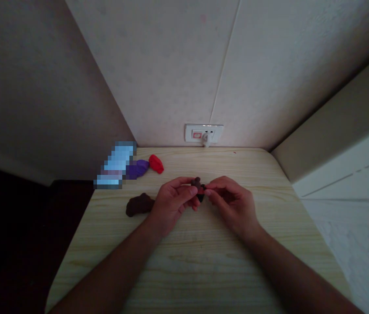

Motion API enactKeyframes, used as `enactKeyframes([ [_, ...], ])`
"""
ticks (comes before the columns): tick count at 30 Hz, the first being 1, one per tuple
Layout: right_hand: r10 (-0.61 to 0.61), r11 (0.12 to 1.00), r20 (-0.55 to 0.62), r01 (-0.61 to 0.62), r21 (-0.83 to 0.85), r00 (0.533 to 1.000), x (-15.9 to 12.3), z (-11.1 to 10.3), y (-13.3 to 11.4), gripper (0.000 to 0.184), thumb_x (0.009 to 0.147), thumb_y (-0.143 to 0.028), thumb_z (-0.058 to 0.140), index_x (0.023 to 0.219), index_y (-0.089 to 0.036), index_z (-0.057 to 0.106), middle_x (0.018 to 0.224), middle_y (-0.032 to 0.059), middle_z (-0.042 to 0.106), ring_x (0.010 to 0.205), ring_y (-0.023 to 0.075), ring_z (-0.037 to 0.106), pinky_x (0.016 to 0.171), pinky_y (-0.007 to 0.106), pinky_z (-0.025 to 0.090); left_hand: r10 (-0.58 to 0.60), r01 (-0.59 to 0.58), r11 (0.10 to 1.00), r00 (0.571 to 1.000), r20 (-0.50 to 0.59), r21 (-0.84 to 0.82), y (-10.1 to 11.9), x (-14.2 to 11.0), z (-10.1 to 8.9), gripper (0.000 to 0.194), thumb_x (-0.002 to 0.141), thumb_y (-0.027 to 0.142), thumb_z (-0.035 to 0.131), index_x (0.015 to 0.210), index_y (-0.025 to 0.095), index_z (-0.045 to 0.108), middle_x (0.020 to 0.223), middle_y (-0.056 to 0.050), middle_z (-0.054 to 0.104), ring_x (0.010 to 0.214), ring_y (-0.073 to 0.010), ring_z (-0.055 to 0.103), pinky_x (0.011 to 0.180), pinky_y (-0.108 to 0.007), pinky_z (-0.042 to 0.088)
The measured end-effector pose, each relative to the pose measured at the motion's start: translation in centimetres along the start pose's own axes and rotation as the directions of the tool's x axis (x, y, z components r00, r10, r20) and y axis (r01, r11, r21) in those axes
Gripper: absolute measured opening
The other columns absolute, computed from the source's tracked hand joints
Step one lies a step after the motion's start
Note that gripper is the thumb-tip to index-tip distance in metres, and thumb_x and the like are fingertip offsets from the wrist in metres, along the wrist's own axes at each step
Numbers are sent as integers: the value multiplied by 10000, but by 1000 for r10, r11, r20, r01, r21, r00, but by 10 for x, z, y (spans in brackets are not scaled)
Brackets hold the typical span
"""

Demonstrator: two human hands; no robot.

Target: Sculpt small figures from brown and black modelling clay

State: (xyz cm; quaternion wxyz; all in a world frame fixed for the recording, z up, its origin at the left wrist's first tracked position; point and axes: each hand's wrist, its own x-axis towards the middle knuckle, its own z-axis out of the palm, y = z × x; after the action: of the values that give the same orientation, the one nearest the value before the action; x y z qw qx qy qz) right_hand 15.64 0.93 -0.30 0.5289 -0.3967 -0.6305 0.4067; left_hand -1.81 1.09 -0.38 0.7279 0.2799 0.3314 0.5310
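Observation:
My left hand (173, 203) is closed around a small modelling-clay figure (198, 184), held above the middle of the table. The figure has a brown rounded top, a red band and a dark lower part. From the other side, the thumb and forefinger of my right hand (233, 203) pinch a small dark bit at the figure's right edge. Whether that bit is joined to the figure I cannot make out. Just left of my left hand lies a lump of dark brown clay (139, 205), partly hidden by the hand.
A purple lump (139, 167) and a red lump (156, 163) sit at the back left of the wooden table (184, 270). Beside them is a blurred-out bright rectangular object (116, 165). Behind the table, a wall socket (217, 132) holds a plug (206, 139).

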Motion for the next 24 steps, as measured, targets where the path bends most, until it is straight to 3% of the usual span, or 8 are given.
enactKeyframes([
  [3,-110,992,26,112,-60,994,0,1,0,109,877,-162,759,953,-236,782,860,40,699,782,155,664,663,272,550,14,-14,1000,1000,7,7,-2,0,-1,329,672,193,909,950,128,747,729,-44,780,517,-122,666,479,-214,507],
  [7,-164,980,43,168,-106,986,-1,1,-2,144,876,-141,757,964,-248,796,866,48,722,796,169,675,672,291,554,29,-30,999,1000,8,23,-3,0,-2,316,660,177,916,922,134,746,672,-24,767,491,-107,651,463,-196,504],
  [24,-120,987,56,125,-100,991,-4,2,-3,63,876,-159,750,907,-213,753,840,45,704,749,151,660,628,263,545,35,-35,999,999,-10,29,-3,0,-1,251,696,222,893,870,122,742,687,-35,761,490,-111,648,457,-201,500],
])
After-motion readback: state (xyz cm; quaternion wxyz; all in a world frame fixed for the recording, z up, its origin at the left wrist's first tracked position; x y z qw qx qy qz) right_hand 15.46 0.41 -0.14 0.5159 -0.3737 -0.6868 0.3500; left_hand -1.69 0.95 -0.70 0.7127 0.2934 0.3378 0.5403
